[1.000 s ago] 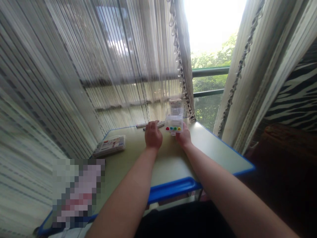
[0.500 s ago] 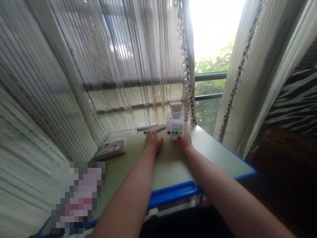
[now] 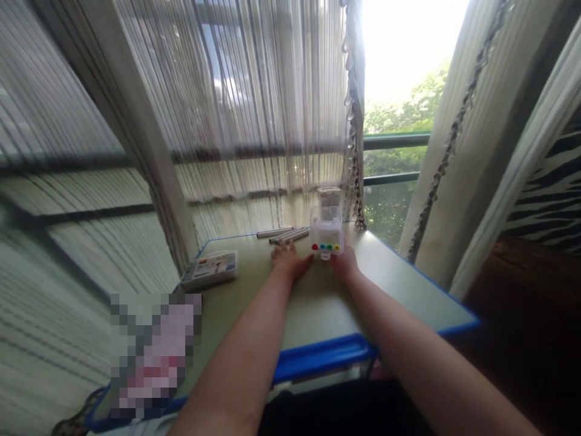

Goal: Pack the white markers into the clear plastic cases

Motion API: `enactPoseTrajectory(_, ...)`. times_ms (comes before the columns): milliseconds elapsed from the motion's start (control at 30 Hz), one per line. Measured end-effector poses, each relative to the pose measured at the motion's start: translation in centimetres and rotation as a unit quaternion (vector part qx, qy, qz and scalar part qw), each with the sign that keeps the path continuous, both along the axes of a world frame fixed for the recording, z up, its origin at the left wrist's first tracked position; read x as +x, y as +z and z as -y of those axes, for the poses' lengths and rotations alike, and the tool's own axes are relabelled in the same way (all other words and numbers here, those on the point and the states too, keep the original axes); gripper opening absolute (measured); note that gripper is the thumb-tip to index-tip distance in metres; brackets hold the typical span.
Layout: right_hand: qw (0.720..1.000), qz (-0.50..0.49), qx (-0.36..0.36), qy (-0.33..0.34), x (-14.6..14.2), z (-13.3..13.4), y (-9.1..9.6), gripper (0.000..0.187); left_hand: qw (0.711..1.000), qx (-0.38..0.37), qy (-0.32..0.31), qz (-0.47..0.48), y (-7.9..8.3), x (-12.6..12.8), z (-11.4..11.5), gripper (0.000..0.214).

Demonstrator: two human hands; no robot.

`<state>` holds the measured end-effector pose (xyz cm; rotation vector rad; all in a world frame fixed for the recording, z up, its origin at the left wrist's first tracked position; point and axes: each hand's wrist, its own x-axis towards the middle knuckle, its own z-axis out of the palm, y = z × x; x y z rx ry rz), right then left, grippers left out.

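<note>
A clear plastic case with a row of coloured dots along its near side stands toward the far edge of the table. Its lid is tipped back. My right hand grips the case at its right side, with most of the fingers hidden behind it. My left hand lies low over the tabletop to the left of the case, fingers spread and the thumb stretched toward it. Just beyond those fingertips lie several grey markers, loose and partly crossing.
A flat case with a printed cover lies on the table's left side. The table has a blue edge and a blue tray at its front. Sheer curtains hang right behind it. A pixelated patch covers the lower left.
The view has turned slightly left, so everything sits further right. My left thumb has reached out toward the clear case. My right hand keeps its grip.
</note>
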<state>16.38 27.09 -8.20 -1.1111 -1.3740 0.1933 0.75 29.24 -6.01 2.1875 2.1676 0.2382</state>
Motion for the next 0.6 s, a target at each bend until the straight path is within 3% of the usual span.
enactPoseTrajectory(133, 1.000, 0.014, 0.009, -0.007, 0.10, 0.01, -0.10, 0.032, 1.000, 0.008, -0.022, 0.003, -0.25, -0.17, 0.15, 0.101)
enactPoseTrajectory(300, 0.999, 0.027, 0.021, -0.033, 0.35, 0.00, -0.22, 0.026, 0.998, 0.054, -0.035, 0.009, -0.28, -0.34, 0.24, 0.090)
enactPoseTrajectory(433, 0.999, 0.020, 0.026, -0.030, 0.48, -0.19, -0.42, 0.026, 0.997, 0.035, -0.065, 0.007, -0.09, -0.47, 0.25, 0.082)
enactPoseTrajectory(600, 0.999, 0.026, 0.012, -0.033, 0.56, -0.32, -0.55, 0.024, 0.995, 0.077, -0.066, -0.016, 0.52, -0.40, 0.52, 0.046)
